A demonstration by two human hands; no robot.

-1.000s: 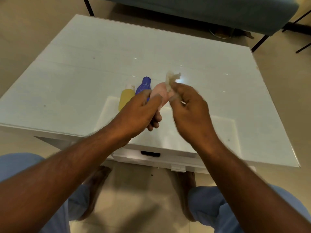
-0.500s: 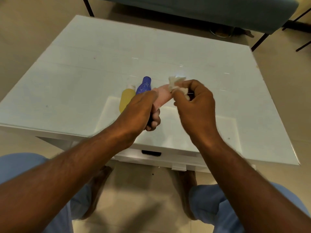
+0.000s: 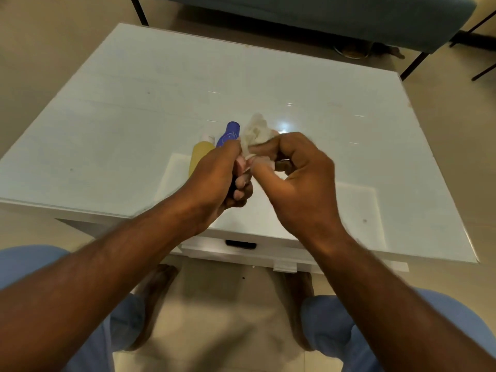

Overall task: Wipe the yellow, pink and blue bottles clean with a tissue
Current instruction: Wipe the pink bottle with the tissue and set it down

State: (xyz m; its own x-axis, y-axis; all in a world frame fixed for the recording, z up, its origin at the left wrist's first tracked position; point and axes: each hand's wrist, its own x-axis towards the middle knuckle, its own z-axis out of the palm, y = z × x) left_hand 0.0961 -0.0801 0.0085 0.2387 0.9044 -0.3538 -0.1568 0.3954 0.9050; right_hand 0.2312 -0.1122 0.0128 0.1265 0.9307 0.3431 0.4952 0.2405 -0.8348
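Note:
My left hand (image 3: 220, 175) grips the pink bottle (image 3: 241, 164) above the table; only a sliver of pink shows between my fingers. My right hand (image 3: 295, 173) pinches a crumpled white tissue (image 3: 255, 131) and holds it against the bottle's upper end, covering it. Behind my left hand the yellow bottle (image 3: 200, 154) and the blue bottle (image 3: 230, 134) stand side by side on the white table (image 3: 134, 116), partly hidden by my knuckles.
The glossy table has a drawer with a dark handle (image 3: 240, 244) at its front edge. A teal bench on black legs (image 3: 335, 14) stands beyond the table. My knees and feet are below on the beige floor.
My right hand with the tissue has slid along the pink bottle toward my left hand, and the tissue now covers the bottle's end. The left hand kept its grip.

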